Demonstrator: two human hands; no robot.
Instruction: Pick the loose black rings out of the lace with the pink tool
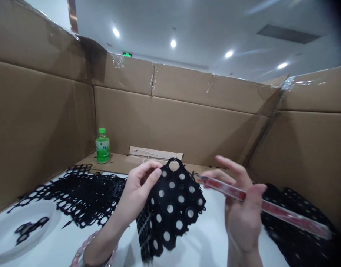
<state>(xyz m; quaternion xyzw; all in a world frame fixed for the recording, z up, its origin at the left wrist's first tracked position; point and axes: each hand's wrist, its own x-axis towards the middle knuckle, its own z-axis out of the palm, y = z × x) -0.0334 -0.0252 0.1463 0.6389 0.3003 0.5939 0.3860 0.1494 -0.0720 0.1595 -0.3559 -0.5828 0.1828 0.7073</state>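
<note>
My left hand point(141, 187), a pink bead bracelet point(85, 246) at its wrist, pinches the upper left edge of a black sheet point(174, 218). Rows of pale round spots cover the sheet, and a loop with an open hole stands out at its top. In my right hand point(244, 207) lies a slim pen-like tool point(295, 218) with a clear handle, red inside. Its thin tip points left, close to the sheet's upper right edge; whether it touches is hard to see. My right thumb and fingers grip the handle, with one finger raised.
Black netting with round holes point(87, 196) lies at left. A white bowl point(52, 218) with a few black ring pieces point(30, 230) stands before it. A green bottle point(103, 148) is behind. More black spotted material point(287, 230) lies at right. Cardboard walls point(187, 126) surround the white table.
</note>
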